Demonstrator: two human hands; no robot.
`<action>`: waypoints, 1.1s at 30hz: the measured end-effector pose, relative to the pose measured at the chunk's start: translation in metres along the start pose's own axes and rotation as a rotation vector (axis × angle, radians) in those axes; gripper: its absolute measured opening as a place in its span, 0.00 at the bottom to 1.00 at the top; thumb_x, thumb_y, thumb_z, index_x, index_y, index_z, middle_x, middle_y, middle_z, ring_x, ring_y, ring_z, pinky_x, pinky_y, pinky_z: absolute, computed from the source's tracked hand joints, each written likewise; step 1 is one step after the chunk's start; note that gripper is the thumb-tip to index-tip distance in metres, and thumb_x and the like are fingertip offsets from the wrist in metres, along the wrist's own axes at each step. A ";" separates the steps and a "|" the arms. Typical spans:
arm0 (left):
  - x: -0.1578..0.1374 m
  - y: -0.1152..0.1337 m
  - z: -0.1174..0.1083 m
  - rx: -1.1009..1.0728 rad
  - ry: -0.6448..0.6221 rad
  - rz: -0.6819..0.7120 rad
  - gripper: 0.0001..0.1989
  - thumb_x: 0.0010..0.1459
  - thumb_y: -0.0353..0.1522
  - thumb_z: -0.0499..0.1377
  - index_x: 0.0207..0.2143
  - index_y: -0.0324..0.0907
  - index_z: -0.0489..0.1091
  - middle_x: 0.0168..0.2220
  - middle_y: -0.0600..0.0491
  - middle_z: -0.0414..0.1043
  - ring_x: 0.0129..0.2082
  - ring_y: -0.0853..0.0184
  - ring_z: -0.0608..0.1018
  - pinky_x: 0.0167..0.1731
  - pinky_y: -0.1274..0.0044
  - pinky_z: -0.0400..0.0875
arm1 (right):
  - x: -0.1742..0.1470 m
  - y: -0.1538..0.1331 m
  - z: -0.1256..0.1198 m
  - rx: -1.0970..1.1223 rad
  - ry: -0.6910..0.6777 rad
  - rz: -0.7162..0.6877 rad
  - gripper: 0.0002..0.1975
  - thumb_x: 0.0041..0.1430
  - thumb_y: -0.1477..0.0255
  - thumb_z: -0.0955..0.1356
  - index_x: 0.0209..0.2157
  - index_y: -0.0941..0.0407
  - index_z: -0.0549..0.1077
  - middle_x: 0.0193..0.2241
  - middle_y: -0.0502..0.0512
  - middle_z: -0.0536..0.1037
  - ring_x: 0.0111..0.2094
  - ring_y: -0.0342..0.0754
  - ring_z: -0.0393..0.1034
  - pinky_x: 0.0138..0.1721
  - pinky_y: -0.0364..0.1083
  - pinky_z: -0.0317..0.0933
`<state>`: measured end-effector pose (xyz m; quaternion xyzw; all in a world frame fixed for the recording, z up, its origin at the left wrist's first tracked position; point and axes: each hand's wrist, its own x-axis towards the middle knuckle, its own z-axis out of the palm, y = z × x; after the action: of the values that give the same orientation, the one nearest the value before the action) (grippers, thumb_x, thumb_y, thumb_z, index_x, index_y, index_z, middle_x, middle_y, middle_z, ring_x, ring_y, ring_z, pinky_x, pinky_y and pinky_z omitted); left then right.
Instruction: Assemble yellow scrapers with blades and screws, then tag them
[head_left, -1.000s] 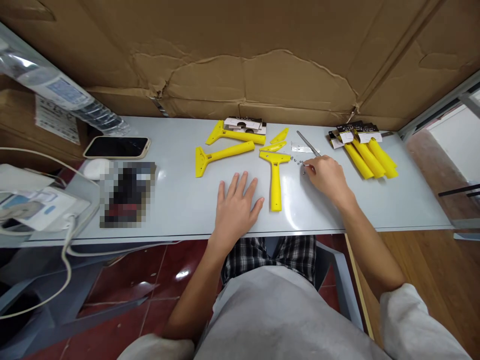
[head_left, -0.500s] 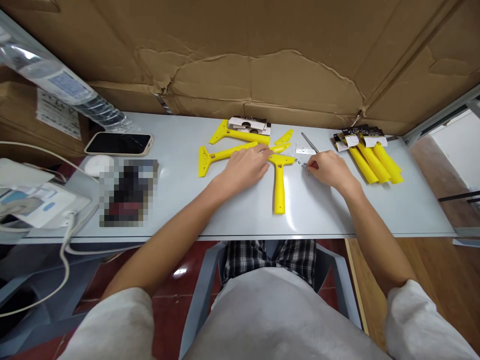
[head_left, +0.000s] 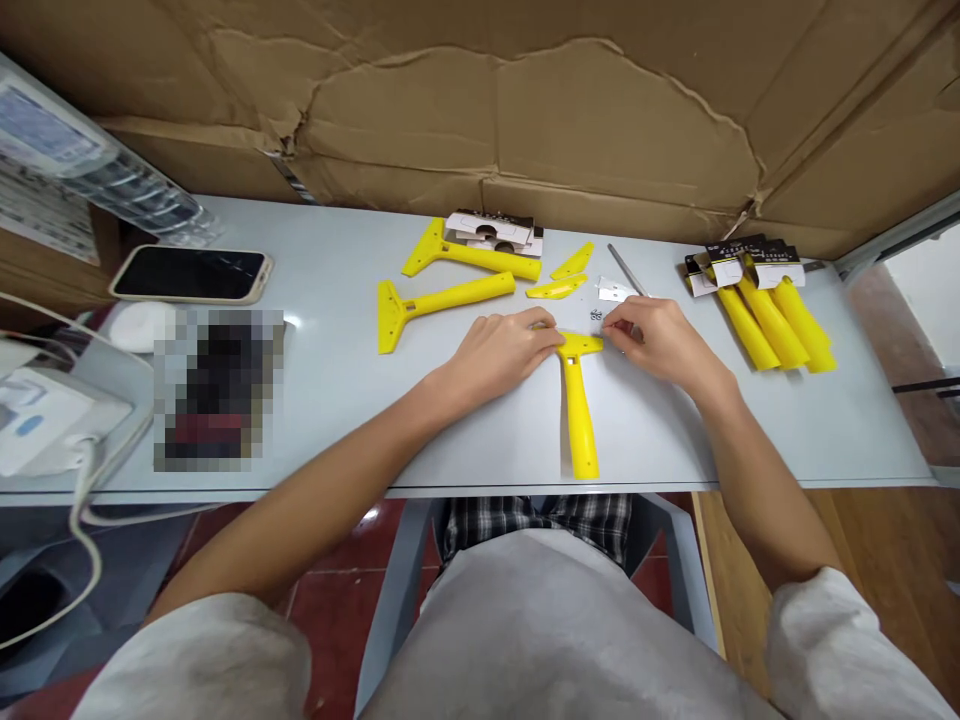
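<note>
A yellow scraper lies on the table with its handle toward me. My left hand is closed on the left end of the scraper's head. Just off the head's right end, my right hand is pinched; whatever is between its fingertips is too small to make out. Several small screws lie behind the right fingertips. Behind the hands are two loose yellow head plates, one farther back and one nearer. A thin metal rod and small flat pale pieces lie beside them.
Two more yellow scrapers, a rear one and a front one, lie left, near folded cards. Carded yellow handles are at right. A phone, bottle and power strip stand left; cardboard rises behind.
The scraper has moved toward me and right, its handle tilting slightly. My left hand has shifted right along with its head. My right hand has come close to the head's right end.
</note>
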<state>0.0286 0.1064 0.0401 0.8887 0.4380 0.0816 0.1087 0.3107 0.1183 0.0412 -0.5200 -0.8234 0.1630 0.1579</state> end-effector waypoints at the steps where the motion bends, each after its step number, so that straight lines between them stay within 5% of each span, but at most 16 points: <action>1: -0.001 0.001 0.000 0.001 -0.001 0.002 0.17 0.78 0.34 0.57 0.56 0.53 0.85 0.66 0.50 0.81 0.50 0.54 0.88 0.47 0.64 0.80 | -0.002 -0.001 0.002 0.030 0.011 -0.032 0.13 0.71 0.68 0.68 0.44 0.58 0.84 0.39 0.56 0.81 0.36 0.42 0.70 0.43 0.44 0.61; 10: -0.004 -0.007 0.006 -0.127 0.030 0.022 0.17 0.77 0.33 0.58 0.58 0.50 0.84 0.64 0.49 0.82 0.55 0.53 0.87 0.53 0.64 0.81 | -0.012 -0.006 0.009 0.070 0.097 -0.216 0.11 0.73 0.68 0.69 0.45 0.55 0.86 0.41 0.56 0.81 0.42 0.44 0.74 0.46 0.46 0.65; 33: -0.004 -0.014 0.009 -0.264 0.067 0.107 0.16 0.74 0.35 0.58 0.56 0.47 0.84 0.59 0.47 0.82 0.51 0.55 0.85 0.55 0.63 0.78 | -0.017 -0.012 0.019 0.004 0.087 -0.227 0.12 0.71 0.71 0.68 0.47 0.54 0.85 0.45 0.58 0.80 0.48 0.48 0.73 0.51 0.50 0.68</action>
<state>0.0177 0.1106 0.0274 0.8855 0.3787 0.1738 0.2056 0.2997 0.0964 0.0283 -0.4297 -0.8691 0.1230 0.2118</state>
